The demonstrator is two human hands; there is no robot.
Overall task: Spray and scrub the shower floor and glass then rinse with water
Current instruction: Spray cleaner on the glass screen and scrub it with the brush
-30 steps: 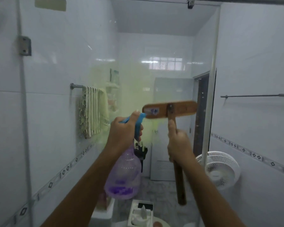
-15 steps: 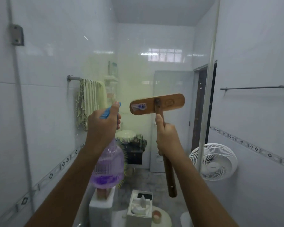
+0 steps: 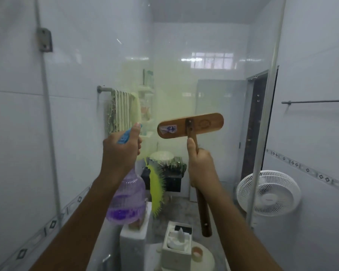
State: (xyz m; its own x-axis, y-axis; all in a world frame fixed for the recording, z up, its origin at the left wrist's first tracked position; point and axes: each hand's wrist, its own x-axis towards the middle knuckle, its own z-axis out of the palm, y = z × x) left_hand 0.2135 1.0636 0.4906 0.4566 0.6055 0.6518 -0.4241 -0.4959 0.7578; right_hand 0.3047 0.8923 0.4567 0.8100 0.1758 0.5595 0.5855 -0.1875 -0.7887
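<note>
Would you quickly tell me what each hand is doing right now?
Left hand: closed, holding the spray bottle by its blue trigger head.
Right hand: closed, holding the wooden brush by its handle.

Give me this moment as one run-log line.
step: spray | left grip: holds spray bottle | right grip: holds wooden brush, head up
</note>
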